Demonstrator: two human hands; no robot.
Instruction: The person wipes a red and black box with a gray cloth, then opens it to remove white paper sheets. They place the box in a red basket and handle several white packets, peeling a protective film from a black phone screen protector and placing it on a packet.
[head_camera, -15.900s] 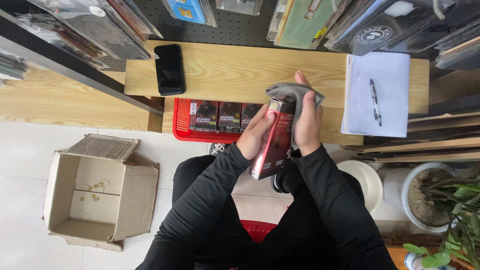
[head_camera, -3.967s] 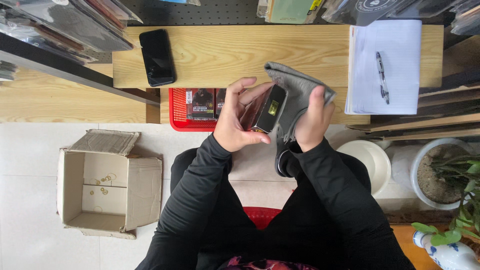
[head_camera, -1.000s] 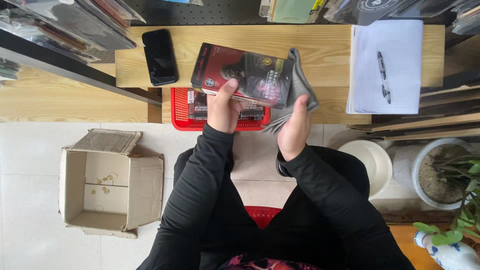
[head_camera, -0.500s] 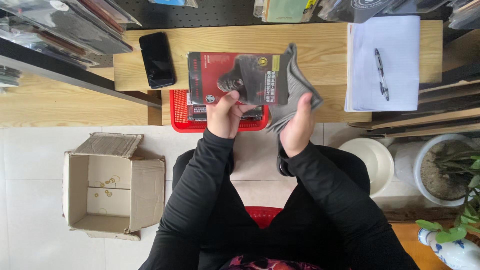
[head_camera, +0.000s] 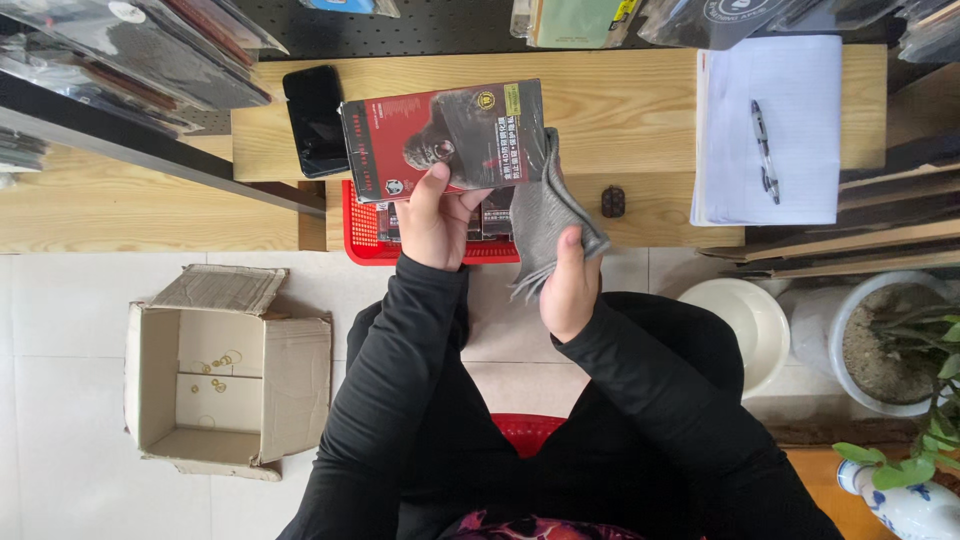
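While the left hand (head_camera: 432, 222) grips a flat, glossy red-and-black box (head_camera: 445, 138) by its lower edge above the pale wood surface (head_camera: 620, 100), the right hand (head_camera: 568, 285) clutches a soft, crumpled grey cloth (head_camera: 548, 215) touching the box's right edge; red plastic basket (head_camera: 362, 230) below.

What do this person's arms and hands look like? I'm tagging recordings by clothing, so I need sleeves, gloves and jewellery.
Both arms are covered by long, plain black sleeves that fit closely and end at the wrists. The left hand and right hand are bare: no gloves. No rings, watch or bracelet show, though the sleeve cuffs cover the wrists. The sleeves carry no visible print, stripe or logo.
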